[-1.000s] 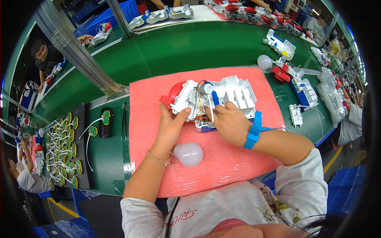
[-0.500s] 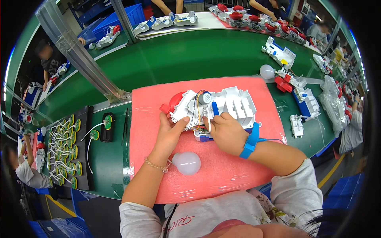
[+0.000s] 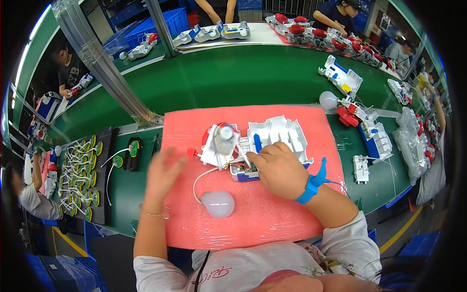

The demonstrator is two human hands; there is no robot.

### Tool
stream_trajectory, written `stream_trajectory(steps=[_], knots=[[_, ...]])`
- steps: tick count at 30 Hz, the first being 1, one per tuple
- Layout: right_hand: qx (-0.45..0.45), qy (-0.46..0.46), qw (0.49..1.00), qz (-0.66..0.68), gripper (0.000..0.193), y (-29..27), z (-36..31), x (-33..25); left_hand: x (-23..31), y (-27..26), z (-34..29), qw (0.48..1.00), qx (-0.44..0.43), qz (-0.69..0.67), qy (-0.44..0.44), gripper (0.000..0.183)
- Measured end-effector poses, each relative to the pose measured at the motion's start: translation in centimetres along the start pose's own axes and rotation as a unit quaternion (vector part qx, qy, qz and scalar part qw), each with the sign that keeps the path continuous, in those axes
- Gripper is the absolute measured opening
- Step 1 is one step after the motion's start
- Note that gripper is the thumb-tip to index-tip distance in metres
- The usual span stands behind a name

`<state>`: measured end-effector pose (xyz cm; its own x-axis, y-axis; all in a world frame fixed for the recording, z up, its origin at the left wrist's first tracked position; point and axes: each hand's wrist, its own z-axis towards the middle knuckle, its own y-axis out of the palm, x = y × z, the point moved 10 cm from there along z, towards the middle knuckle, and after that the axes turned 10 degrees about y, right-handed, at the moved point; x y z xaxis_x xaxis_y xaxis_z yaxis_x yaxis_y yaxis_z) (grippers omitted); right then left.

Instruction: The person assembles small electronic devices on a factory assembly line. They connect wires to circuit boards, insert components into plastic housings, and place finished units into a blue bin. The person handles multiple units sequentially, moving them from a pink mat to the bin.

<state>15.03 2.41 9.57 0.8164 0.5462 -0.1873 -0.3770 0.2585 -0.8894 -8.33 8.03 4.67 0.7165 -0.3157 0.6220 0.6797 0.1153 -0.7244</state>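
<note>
My right hand point(image 3: 279, 170) is bent over the near edge of a white plastic housing point(image 3: 292, 134), its fingertips at a white cable beside a blue piece point(image 3: 257, 143). The thumb side is partly hidden. Left of the housing, a smaller white plastic part point(image 3: 214, 152) carries a round motor-like piece point(image 3: 225, 132), blurred, and a red piece point(image 3: 193, 152) sticks out from it. My left hand point(image 3: 165, 177) is off the parts, near the mat's left edge, blurred, with fingers apart and nothing seen in them. A white round bulb point(image 3: 219, 204) on a white wire lies nearer me.
A pink foam mat point(image 3: 272, 219) lies under the work. At left, a dark board point(image 3: 114, 170) bears several green round pieces with white wires. More housings point(image 3: 374, 138) and a plastic bag point(image 3: 411, 141) lie right. Behind runs a green belt point(image 3: 233, 73); people work beyond it.
My left hand has let go of the white part and moved left. That part has tilted and shifted left. My right hand stays at the housing; the bulb has shifted slightly left.
</note>
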Motion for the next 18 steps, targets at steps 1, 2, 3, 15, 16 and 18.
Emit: stream_trajectory(steps=[1, 2, 3, 15, 16, 18], knots=[[-0.003, 0.007, 1.0, 0.006, 0.029, -0.5, 0.0, 0.1, 0.7, -3.0, 0.5, 0.987, 0.071, 0.114, 0.089, 0.043], [-0.008, 0.011, 1.0, 0.014, 0.031, -0.8, 0.2, 0.0, 0.2, -5.7, 0.1, 0.949, 0.145, 0.266, 0.091, 0.047], [-0.014, 0.022, 1.0, 0.017, 0.033, -1.0, 0.2, 0.3, 0.3, -6.7, 0.2, 0.892, 0.183, 0.405, 0.079, 0.049], [0.015, 0.018, 0.998, 0.066, 0.024, -3.3, 0.0, 0.7, -7.8, -7.7, -1.2, 0.917, 0.179, 0.355, 0.01, 0.03], [0.021, 0.017, 0.998, 0.064, 0.024, -3.6, 0.2, 0.4, -5.9, -8.9, -1.7, 0.915, 0.214, 0.341, 0.035, 0.029], [0.028, 0.005, 0.997, 0.067, 0.025, -4.5, 0.6, -0.2, -3.9, -9.8, -1.5, 0.911, 0.229, 0.335, 0.068, 0.03]])
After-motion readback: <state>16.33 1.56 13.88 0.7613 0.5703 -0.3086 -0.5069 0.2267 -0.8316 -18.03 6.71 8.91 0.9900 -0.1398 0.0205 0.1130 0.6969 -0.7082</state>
